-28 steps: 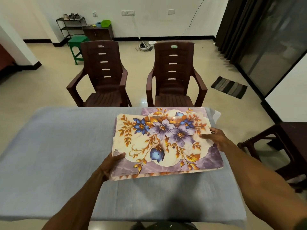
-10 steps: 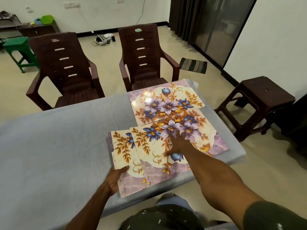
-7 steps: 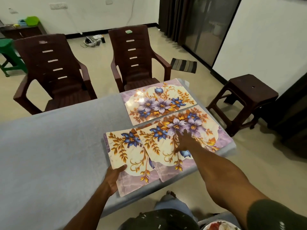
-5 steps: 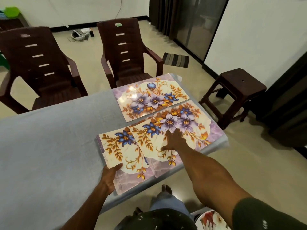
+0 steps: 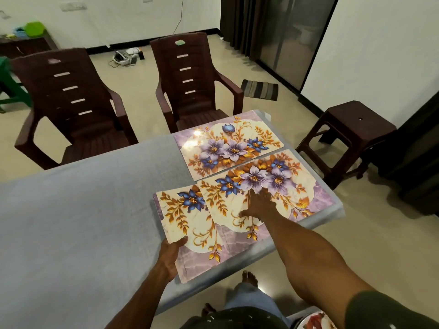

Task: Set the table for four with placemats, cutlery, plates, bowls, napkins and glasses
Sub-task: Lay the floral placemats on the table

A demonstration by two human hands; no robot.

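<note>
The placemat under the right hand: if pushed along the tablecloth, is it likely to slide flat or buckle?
Probably slides flat: the placemat lies without curl, edges straight, under the flat right hand. Its glossy face suggests a stiff laminated sheet, fairly slippery. The grey tablecloth may drag somewhat.

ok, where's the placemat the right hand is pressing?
Head view: the placemat under the right hand lies at the table's right end, between the far placemat and the left hand's stack.
</note>
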